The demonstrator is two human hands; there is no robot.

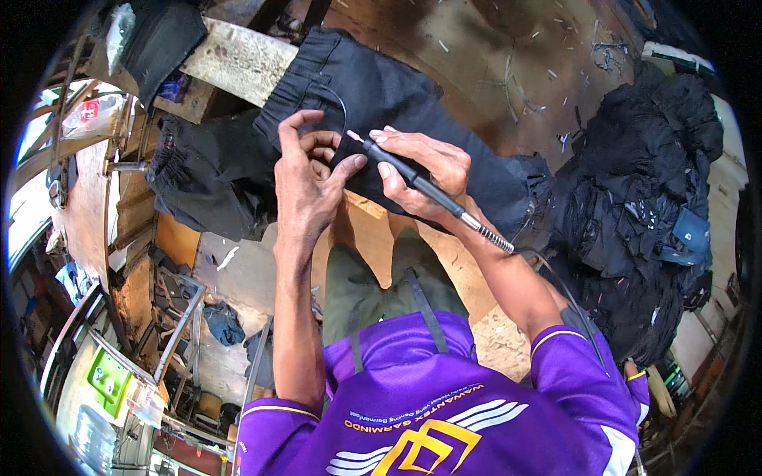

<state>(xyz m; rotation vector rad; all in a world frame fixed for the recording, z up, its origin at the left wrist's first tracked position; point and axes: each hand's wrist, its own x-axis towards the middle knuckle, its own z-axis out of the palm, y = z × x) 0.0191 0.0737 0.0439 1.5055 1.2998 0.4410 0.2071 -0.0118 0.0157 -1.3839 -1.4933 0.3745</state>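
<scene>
My right hand (429, 166) grips a black pen-shaped corded tool (417, 181) like a soldering iron. It has a pinkish tip at its upper left end, and a metal spring where the cord leaves. A thin curved wire or strand runs near the tip; I cannot tell whether they are joined. My left hand (309, 166) is closed on a fold of black trousers (397, 99), thumb close to the tool's tip and index finger raised. These trousers have a gathered elastic waistband and lie across a pale board (238, 62).
Another black garment (214, 174) with a gathered waist hangs at the left. A big heap of black garments (635, 190) lies at the right, a blue cloth piece (690, 232) on it. Scraps litter the brown floor (492, 47). A green tray (107, 381) stands at lower left.
</scene>
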